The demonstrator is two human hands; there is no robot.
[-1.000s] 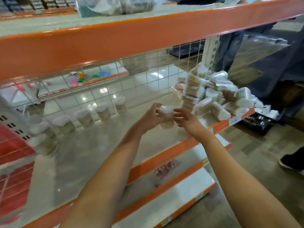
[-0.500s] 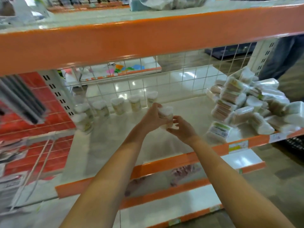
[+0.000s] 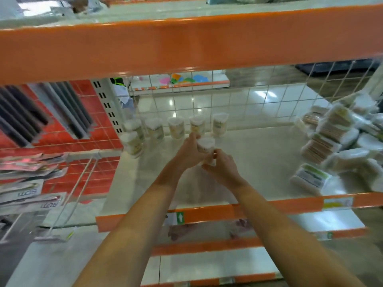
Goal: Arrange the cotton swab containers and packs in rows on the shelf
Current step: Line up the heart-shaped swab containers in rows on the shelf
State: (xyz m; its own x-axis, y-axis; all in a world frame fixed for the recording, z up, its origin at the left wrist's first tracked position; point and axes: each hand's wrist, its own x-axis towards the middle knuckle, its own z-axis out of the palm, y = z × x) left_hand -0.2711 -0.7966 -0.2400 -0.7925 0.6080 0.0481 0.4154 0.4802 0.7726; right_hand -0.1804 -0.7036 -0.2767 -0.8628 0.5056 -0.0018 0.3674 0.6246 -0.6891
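Only the head cam here, so one angle, and it's pretty smeared with motion blur.

Both hands are out over the middle of the white shelf (image 3: 259, 162), sharing one cotton swab container (image 3: 205, 147), a small clear tub with a white lid, standing upright. The left hand (image 3: 187, 154) has its fingers wrapped round the tub's left side and back. The right hand (image 3: 224, 167) pinches it low on the right, fingertips curled against the base. So both hands are closed on the same tub. Whether its bottom actually touches the shelf or sits just above it, I honestly can't tell, the hands cover that bit.

Just behind it, along the wire grid back (image 3: 238, 104), there's a row of five containers (image 3: 176, 128) standing upright side by side. One more container (image 3: 132, 142) stands in front of the row's left end, starting a second row. The held tub is in front of the row's right half, near it but apart.

Over on the right end of the shelf is a loose heap of swab packs (image 3: 339, 137), flat clear bags piled up untidily, with one labelled pack (image 3: 310, 179) lying flat at the front near the orange shelf edge (image 3: 269, 208). That heap is well apart from the hands.

To the left, hanging packets (image 3: 27, 183) sit on hooks against a red grid panel (image 3: 97, 158).
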